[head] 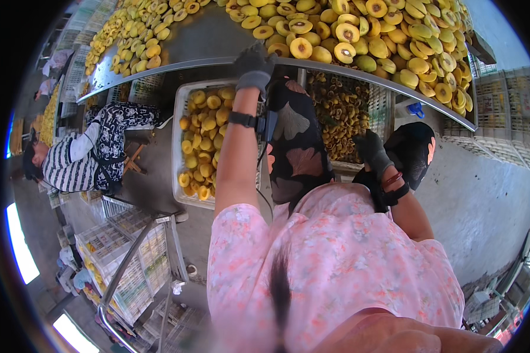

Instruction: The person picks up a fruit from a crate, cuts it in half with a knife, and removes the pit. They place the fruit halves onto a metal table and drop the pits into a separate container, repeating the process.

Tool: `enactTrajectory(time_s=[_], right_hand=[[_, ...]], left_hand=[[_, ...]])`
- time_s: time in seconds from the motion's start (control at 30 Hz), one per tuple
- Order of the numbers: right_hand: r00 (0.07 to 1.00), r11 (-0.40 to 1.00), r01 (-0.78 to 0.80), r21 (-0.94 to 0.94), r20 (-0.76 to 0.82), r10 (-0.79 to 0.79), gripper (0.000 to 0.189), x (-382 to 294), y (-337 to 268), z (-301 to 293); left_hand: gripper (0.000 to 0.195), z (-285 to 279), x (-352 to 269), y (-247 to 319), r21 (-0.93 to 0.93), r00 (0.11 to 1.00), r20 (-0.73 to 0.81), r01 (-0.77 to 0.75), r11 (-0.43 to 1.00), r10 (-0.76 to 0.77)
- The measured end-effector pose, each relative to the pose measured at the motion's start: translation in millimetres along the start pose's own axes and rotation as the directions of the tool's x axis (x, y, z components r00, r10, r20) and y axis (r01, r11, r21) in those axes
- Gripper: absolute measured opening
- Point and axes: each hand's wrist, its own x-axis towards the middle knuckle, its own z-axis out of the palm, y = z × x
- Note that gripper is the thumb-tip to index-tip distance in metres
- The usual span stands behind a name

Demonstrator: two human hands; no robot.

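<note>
My left hand point(255, 66), in a dark grey knit glove, is at the front metal rim point(194, 62) of the work table. Its fingers reach over the rim beside halved yellow peaches point(301, 47); whether they grip anything is hidden. Lower and to the right, my right hand point(373, 150), gloved alike, hovers by my knee at the right side of a crate of brownish-yellow scraps point(342, 119). I cannot see whether it holds something. Left of my leg, a white plastic crate point(176, 167) holds pitted yellow peach halves point(202, 141), partly covered by my left forearm.
On the left, a person point(73, 163) in a striped top sits at the same table, near a wooden folding stool point(134, 159). Stacked plastic crates point(128, 260) stand behind with a metal rail point(126, 264). More crates point(499, 110) are at right.
</note>
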Motion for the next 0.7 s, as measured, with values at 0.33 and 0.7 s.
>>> enactTrajectory(time_s=[0.33, 0.7], right_hand=[[0.967, 0.839, 0.144, 0.525, -0.257, -0.006, 0.013, -15, 9, -1], [0.976, 0.759, 0.01, 0.651, -0.172, 0.135, 0.023, -25, -36, -34]], left_hand=[[0.06, 22, 43, 6, 0.057, 0.868, 0.479, 0.116, 0.992, -0.129], [0.055, 44, 48, 10, 0.179, 0.811, 0.569, 0.044, 0.983, -0.14]])
